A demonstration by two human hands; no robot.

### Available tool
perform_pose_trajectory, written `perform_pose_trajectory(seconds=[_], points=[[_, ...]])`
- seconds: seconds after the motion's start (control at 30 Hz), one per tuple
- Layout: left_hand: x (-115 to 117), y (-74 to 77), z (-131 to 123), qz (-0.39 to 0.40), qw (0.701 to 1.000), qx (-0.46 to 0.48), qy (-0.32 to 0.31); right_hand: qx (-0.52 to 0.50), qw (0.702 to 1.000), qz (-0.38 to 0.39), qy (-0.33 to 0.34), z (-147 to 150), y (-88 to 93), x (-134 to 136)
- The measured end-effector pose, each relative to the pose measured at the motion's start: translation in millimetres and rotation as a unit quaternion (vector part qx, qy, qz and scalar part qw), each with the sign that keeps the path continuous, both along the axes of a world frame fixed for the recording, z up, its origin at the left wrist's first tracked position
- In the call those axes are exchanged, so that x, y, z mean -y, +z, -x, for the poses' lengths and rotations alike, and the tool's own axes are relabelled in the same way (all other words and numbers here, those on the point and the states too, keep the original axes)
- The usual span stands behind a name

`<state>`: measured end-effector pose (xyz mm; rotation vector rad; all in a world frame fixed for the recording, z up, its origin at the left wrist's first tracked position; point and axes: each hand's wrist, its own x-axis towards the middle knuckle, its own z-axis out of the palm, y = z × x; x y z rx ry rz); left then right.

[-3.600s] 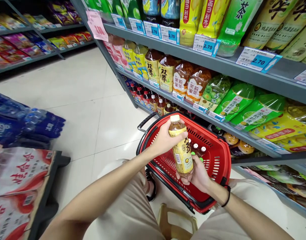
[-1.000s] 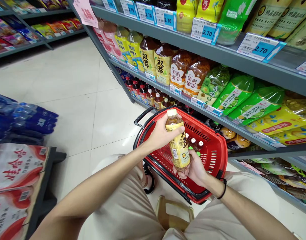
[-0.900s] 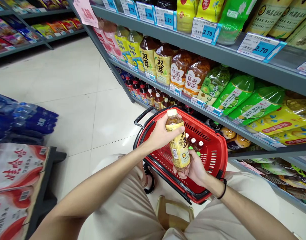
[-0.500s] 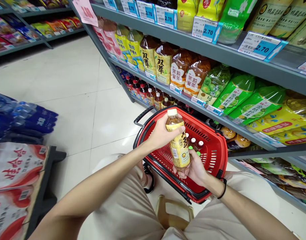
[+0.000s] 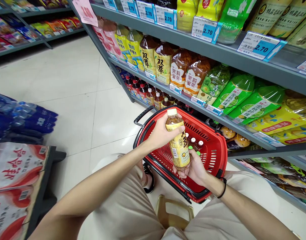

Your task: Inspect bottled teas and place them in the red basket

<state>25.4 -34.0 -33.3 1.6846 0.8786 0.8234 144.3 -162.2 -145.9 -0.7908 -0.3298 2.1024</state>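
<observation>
A small bottle of tea [image 5: 178,146] with a yellow label and a cream cap is held between both hands, slightly tilted. My left hand [image 5: 161,131] wraps round its upper part, thumb across the label. Cupped under its base and lower side is my right hand [image 5: 194,168], with a black band at the wrist. Beneath them sits a red shopping basket [image 5: 210,133] with black rims and a black handle. Inside the basket, at its right part, stand several bottles [image 5: 193,140] with white and green caps, partly hidden by the held bottle and my hand.
Shelves of drinks [image 5: 163,63] with price tags rise ahead and to the right. Wrapped water packs [image 5: 20,166] stand on a dark pallet [image 5: 51,163] at left, blue packs [image 5: 38,116] behind. A beige stool [image 5: 165,213] shows between my knees. Snack shelves [image 5: 53,30] are at far left.
</observation>
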Motion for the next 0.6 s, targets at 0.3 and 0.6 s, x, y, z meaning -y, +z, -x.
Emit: perform_pose_trajectory(seconds=[0.3,0.6], points=[[0.4,1.7,-0.4,-0.004,1.0,-0.004,-0.004,-0.008,1.0,-0.001,-0.001,0.2,-2.0,1.0],[0.1,0.2,0.5,-0.01,1.0,-0.007,-0.002,-0.018,1.0,-0.01,-0.004,-0.2,-4.2,0.7]])
